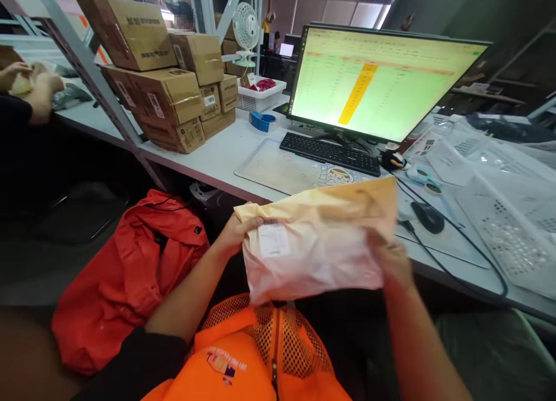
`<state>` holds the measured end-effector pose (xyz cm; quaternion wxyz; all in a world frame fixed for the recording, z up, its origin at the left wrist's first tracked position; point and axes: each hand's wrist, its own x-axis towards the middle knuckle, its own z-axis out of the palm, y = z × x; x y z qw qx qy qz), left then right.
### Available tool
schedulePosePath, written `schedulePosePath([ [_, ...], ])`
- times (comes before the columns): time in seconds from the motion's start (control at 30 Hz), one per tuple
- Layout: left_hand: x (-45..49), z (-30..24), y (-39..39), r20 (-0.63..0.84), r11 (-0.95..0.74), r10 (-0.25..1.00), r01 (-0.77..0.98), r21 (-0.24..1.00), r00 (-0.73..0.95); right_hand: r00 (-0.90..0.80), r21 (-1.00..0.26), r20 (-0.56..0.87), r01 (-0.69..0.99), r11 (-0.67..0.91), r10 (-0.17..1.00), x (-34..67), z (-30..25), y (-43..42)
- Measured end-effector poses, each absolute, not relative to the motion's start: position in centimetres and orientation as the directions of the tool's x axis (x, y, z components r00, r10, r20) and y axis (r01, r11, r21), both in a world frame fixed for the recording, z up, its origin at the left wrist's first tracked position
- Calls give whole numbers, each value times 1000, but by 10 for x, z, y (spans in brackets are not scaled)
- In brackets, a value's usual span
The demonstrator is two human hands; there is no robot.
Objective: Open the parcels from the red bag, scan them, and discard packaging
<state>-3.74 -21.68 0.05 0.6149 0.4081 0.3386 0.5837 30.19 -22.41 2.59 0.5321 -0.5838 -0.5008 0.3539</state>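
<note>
Both hands hold a pale yellow and pinkish mailing bag (321,256) in front of my chest, at the desk's front edge. A white shipping label (274,241) is stuck near its left end. My left hand (240,230) is closed on the bag's left edge, thumb on the front face. At the right end my right hand (391,256) grips the bag, blurred by motion. What lies inside the bag is hidden.
Behind the bag stand a keyboard (330,152), a mouse (428,217) with its cable, and a lit monitor (382,82). Stacked cardboard boxes (152,94) are at the left, white plastic baskets (512,215) at the right. Another person's arm (41,97) shows far left.
</note>
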Motion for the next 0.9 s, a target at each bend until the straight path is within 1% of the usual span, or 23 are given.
schedulePosePath([
  [0.07, -42, 0, -214, 88, -26, 990, -470, 882, 109, 352, -989, 80, 148, 30, 933, 321, 52, -209],
  [0.13, -46, 1, -212, 107, -21, 983, -486, 873, 150, 357, -995, 78, 89, 49, 931, 333, 78, -195],
  [0.17, -49, 3, -210, 103, 11, 975, -502, 865, 199, 345, -996, 82, 68, 62, 935, 336, 90, -188],
  [0.23, -55, 12, -206, 81, 116, 932, -504, 856, 353, 309, -997, 77, 49, 66, 948, 338, 111, -178],
  [0.3, -58, 25, -198, 59, 209, 833, -412, 887, 550, 282, -996, 78, 58, 64, 956, 334, 129, -170],
  [0.37, -50, 34, -191, 44, 200, 722, -270, 942, 690, 171, -991, 92, 110, 73, 981, 323, 145, -166],
  [0.4, -42, 36, -187, 46, 160, 694, -216, 963, 719, 69, -986, 97, 144, 86, 993, 316, 153, -164],
  [0.43, -32, 36, -186, 52, 114, 694, -182, 977, 718, -52, -978, 94, 180, 102, 994, 308, 161, -162],
  [0.5, -10, 27, -186, 62, 52, 750, -151, 987, 659, -258, -953, 93, 258, 161, 962, 292, 178, -157],
  [0.53, -1, 20, -187, 58, 41, 780, -143, 989, 624, -307, -927, 100, 316, 201, 946, 286, 187, -153],
  [0.6, 8, 7, -192, 30, 62, 814, -138, 989, 581, -324, -833, 169, 458, 310, 931, 281, 206, -142],
  [0.63, 8, 2, -193, 27, 72, 840, -160, 985, 542, -308, -787, 223, 503, 358, 925, 282, 213, -136],
  [0.67, 7, -1, -193, 34, 70, 882, -203, 977, 469, -281, -765, 287, 508, 396, 916, 285, 219, -130],
  [0.7, 3, -2, -191, 45, 55, 933, -267, 962, 356, -240, -775, 350, 469, 424, 905, 288, 221, -125],
  [0.77, -4, 2, -182, 46, -24, 998, -430, 903, 42, -116, -836, 440, 310, 453, 891, 294, 214, -120],
  [0.8, -7, 6, -175, 32, -93, 991, -512, 854, -126, -49, -855, 458, 248, 455, 888, 295, 203, -120],
  [0.83, -7, 9, -168, 6, -165, 964, -580, 798, -266, 6, -866, 460, 222, 447, 888, 293, 188, -122],
  [0.87, -6, 12, -160, -29, -224, 931, -630, 743, -364, 48, -876, 446, 228, 425, 894, 290, 169, -124],
  [0.9, -3, 13, -154, -64, -257, 907, -665, 701, -417, 63, -888, 409, 256, 381, 910, 284, 147, -127],
])
